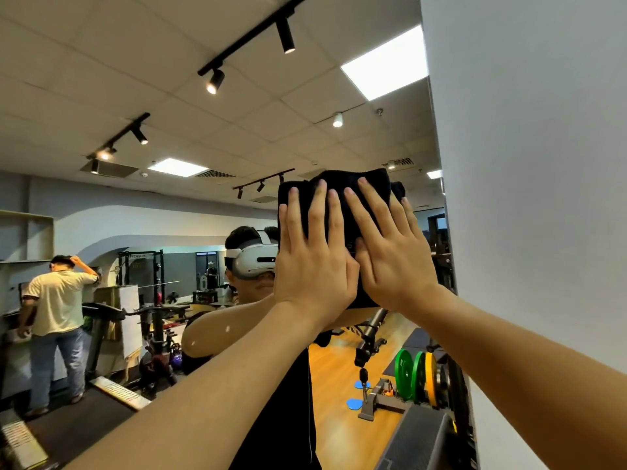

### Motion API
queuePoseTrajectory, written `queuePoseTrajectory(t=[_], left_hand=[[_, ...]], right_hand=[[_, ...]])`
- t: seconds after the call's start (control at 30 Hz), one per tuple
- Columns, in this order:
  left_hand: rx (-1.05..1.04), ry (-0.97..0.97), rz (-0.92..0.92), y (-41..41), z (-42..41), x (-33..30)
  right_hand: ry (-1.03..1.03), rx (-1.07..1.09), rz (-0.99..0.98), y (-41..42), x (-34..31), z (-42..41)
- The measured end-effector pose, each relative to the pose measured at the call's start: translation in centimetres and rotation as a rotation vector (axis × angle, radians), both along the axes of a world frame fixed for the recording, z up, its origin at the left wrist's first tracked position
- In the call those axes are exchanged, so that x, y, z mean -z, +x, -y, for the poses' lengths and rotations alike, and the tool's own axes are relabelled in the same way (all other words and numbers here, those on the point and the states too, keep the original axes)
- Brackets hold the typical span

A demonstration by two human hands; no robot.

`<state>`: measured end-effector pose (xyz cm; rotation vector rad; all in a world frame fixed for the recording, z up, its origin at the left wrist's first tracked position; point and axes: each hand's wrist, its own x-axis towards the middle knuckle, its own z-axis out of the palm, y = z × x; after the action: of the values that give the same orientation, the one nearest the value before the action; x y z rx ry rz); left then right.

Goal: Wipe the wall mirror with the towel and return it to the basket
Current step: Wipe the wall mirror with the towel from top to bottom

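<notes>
Two bare forearms reach up from the lower edge to the left hand (314, 262) and right hand (393, 252). Both hands lie flat, fingers straight and spread, pressing the black towel (342, 191) against the wall mirror (169, 113); neither hand curls round the cloth. The towel sits folded, high on the glass, near the mirror's right edge beside the white wall (543, 164). Judged soft, light and limp: palm pressure alone holds it, so it may slip if pressure eases. Pinch a folded edge before lifting away. The basket is not in view.
</notes>
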<state>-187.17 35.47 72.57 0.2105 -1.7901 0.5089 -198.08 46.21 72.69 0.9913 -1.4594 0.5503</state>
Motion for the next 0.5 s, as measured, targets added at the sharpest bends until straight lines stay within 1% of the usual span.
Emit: queuePoseTrajectory(t=[0.3, 0.5], left_hand=[[0.0, -0.025, 0.048, -4.5, -4.3, -0.1], [0.006, -0.053, 0.078, -6.4, -5.7, -0.9]], right_hand=[[0.002, 0.035, 0.039, -4.9, 0.4, -4.3], [-0.042, 0.008, 0.056, -6.8, 0.2, -5.6]])
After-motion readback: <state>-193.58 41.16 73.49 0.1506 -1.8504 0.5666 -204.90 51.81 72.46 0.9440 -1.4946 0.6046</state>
